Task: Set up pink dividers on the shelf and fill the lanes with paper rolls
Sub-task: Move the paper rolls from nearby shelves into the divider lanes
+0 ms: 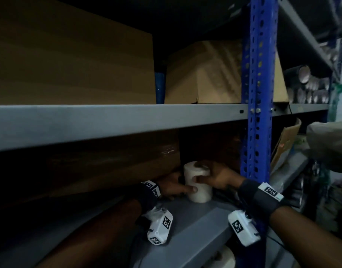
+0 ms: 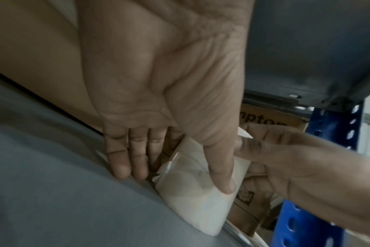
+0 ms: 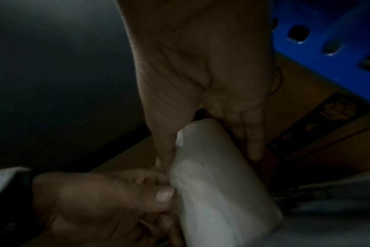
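Observation:
A white paper roll [image 1: 200, 192] stands upright on the grey shelf board [image 1: 195, 219], deep under the shelf above. My left hand [image 1: 175, 188] holds it from the left. In the left wrist view its thumb lies across the roll [image 2: 192, 197], and the outer fingers [image 2: 120, 167] rest their tips on the board. My right hand [image 1: 210, 178] grips the same roll from the right. The right wrist view shows the right thumb on one side of the roll [image 3: 222, 192] and the fingers [image 3: 254, 143] on the other. The roll's far side is hidden.
A large brown box [image 1: 108, 167] fills the shelf just left of the roll, and a printed carton [image 2: 249, 212] stands behind it. A blue perforated upright [image 1: 257, 93] rises on the right. Cardboard boxes [image 1: 69, 60] sit on the shelf above. Another white roll [image 1: 225, 258] shows below the board's edge.

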{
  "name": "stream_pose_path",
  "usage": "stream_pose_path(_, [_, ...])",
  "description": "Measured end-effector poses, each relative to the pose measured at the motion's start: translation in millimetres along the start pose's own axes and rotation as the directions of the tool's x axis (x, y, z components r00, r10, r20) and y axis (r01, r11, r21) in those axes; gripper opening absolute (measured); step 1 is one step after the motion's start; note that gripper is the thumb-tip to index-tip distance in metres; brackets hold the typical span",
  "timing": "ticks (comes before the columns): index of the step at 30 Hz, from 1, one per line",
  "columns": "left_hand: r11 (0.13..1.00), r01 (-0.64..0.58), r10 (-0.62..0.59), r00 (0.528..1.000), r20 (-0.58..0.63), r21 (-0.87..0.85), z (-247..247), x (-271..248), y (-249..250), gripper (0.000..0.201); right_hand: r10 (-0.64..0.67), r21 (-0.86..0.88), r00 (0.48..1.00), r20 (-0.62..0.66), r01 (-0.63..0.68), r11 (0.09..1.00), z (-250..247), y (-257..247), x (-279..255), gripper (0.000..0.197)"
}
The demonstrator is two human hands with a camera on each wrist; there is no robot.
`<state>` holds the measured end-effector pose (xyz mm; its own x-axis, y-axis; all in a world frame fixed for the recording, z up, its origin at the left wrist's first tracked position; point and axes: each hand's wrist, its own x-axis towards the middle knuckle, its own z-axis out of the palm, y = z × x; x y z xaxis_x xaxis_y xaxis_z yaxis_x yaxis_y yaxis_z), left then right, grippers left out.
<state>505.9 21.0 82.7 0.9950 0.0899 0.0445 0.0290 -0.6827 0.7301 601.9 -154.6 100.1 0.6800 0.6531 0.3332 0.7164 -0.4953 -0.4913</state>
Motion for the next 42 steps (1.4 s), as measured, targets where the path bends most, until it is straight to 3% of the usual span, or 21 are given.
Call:
stream_pose_path(4, [0.999,-0.051,0.050,0.996,0.070,0.011,-3.1,10.5,-6.1,0.041,-0.009,0.000,0.998,-0.062,0.009,1.000,4.0,2.4,5.6,0.055])
stream_pose_path(9, [0.997,-0.077,0.074,0.991,0.114,0.018,-4.9,1.4,2.0,0.061,-0.021,0.038,0.987,-0.157,0.027,0.999,6.3,5.6,-10.0,0.061])
stream_pose_path(14, [0.998,-0.063,0.067,0.982,0.178,-0.028,-7.9,-34.5,19.5,0.058,-0.128,0.018,0.980,-0.155,0.132,0.991,-8.7,-12.5,-45.8,0.061])
stream_pose_path(19, [0.998,-0.053,0.043,0.977,0.209,0.044,-2.8,-86.6,40.0,0.055,-0.216,0.225,0.959,-0.182,0.254,0.941,-26.2,-44.6,-95.4,0.047])
stream_pose_path(22, [0.999,-0.025,0.031,0.972,0.232,-0.026,6.1,-129.4,55.3,0.050,-0.255,0.267,0.948,-0.188,0.299,0.916,-40.8,-67.8,-131.3,0.047])
stream_pose_path(24, [0.990,-0.086,0.108,0.970,0.217,-0.108,11.7,-159.2,67.6,0.044,-0.295,0.279,0.938,-0.185,0.338,0.899,-51.3,-82.4,-152.5,0.048])
stream_pose_path(26, [0.970,-0.162,0.191,0.969,0.155,-0.181,18.7,-194.2,79.7,0.047,-0.336,0.299,0.924,-0.183,0.377,0.876,-58.8,-99.3,-177.8,0.048])
stream_pose_path(30, [0.930,-0.239,0.233,0.971,-0.055,-0.280,43.4,-269.6,96.2,0.058,-0.400,0.416,0.897,-0.189,0.442,0.795,-65.4,-130.7,-229.7,0.043])
stream_pose_path(33, [0.876,-0.275,0.197,0.954,-0.227,-0.396,66.7,-321.7,102.3,0.055,-0.458,0.513,0.874,-0.162,0.471,0.718,-65.9,-152.3,-265.7,0.032])
stream_pose_path(36, [0.845,-0.314,0.147,0.915,-0.376,-0.433,84.3,-365.6,100.6,0.054,-0.515,0.541,0.849,-0.121,0.491,0.683,-66.7,-176.9,-295.7,0.034])
stream_pose_path(42, [0.798,-0.387,0.097,0.839,-0.535,-0.462,105.4,-452.7,102.3,0.044,-0.620,0.510,0.784,-0.042,0.550,0.661,-67.2,-231.0,-348.9,0.035])
